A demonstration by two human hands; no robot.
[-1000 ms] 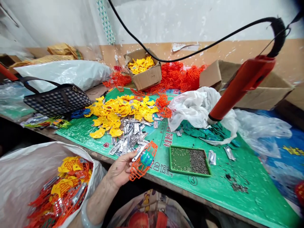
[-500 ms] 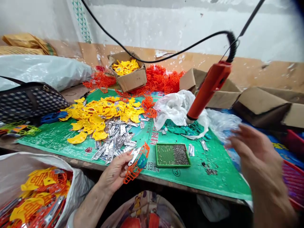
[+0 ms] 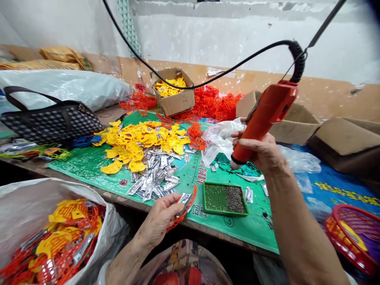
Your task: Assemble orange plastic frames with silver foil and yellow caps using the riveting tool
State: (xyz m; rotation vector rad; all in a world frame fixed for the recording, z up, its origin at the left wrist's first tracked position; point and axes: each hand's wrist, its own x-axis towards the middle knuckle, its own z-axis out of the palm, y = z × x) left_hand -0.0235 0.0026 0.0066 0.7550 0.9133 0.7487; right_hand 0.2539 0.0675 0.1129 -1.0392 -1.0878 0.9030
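My left hand (image 3: 162, 217), near the table's front edge, pinches an orange plastic lattice piece (image 3: 192, 201) with a silver metal plate (image 3: 184, 200) lying against it. Fingers of my right hand (image 3: 263, 152) wrap around the lower body of a red electric screwdriver (image 3: 268, 109), which hangs tilted from a black coiled cable (image 3: 297, 61). Its pale tip (image 3: 236, 164) points down above the table, touching nothing that I can make out. Between the hands sits a green perforated tray (image 3: 221, 214), with small dark metal screws (image 3: 236, 199) in its right part.
Silver plates (image 3: 158, 174) and yellow plastic pieces (image 3: 142, 136) lie heaped on the green sheet (image 3: 89, 164). A white sack (image 3: 114, 221) of assembled pieces stands at the left front. Cardboard boxes (image 3: 178, 103) line the back; a red basket (image 3: 335, 233) is at right.
My right hand has moved left and closed around the screwdriver. My left hand still holds the orange piece, which is now turned so the plate faces up more. The view has shifted slightly.
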